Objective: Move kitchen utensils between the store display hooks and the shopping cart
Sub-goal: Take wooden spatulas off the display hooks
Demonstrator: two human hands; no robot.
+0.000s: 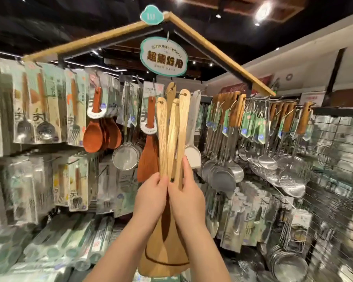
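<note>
Three light wooden spatulas (171,135) stand upright in front of me, handles up, their broad blades (163,255) hanging below my wrists. My left hand (151,198) grips the leftmost handle. My right hand (186,198) grips the other handles, thumb raised along the rightmost one. The handle tops with their holes reach up to a display hook, where another light wooden utensil (170,92) hangs. The shopping cart is not in view.
Reddish wooden spoons (99,131) and a reddish spatula (148,151) hang left of my hands, with a mesh strainer (125,157). Steel ladles and skimmers (273,159) hang on the right. Packaged cutlery (39,110) fills the left wall. A sign (163,57) hangs overhead.
</note>
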